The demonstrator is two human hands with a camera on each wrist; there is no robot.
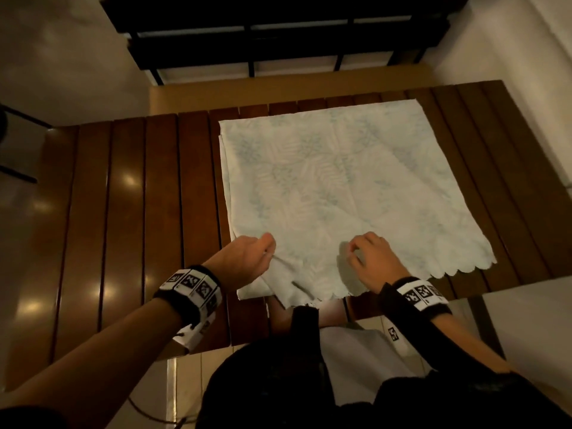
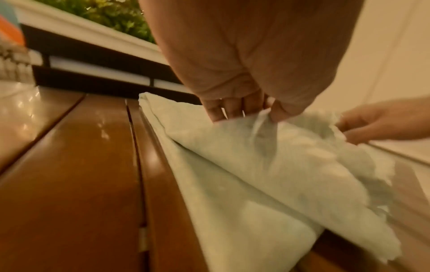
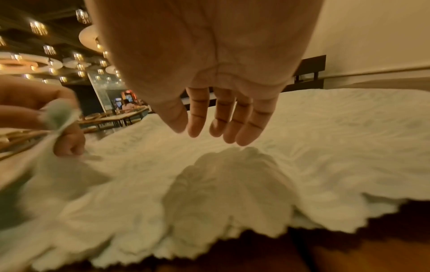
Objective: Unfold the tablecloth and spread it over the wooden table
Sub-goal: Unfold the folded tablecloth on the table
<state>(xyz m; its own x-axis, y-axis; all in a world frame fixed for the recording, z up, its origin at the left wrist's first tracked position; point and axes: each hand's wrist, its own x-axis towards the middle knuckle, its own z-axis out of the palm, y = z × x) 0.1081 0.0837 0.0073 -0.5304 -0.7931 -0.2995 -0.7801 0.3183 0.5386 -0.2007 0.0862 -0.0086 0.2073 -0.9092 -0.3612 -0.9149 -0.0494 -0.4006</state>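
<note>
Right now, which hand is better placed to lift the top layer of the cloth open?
Left. The left hand already pinches the cloth at its near edge; the right hand hovers open above it, holding nothing.

pale folded tablecloth (image 1: pixel 334 187) with scalloped near edge, lying flat on slatted wooden table (image 1: pixel 123 212), right of centre

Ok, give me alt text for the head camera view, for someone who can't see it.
A person's left hand pinches up the top layer of a folded pale tablecloth near its scalloped front edge, while the right hand hovers open just above the cloth. The cloth covers only the right part of a dark slatted wooden table.
</note>
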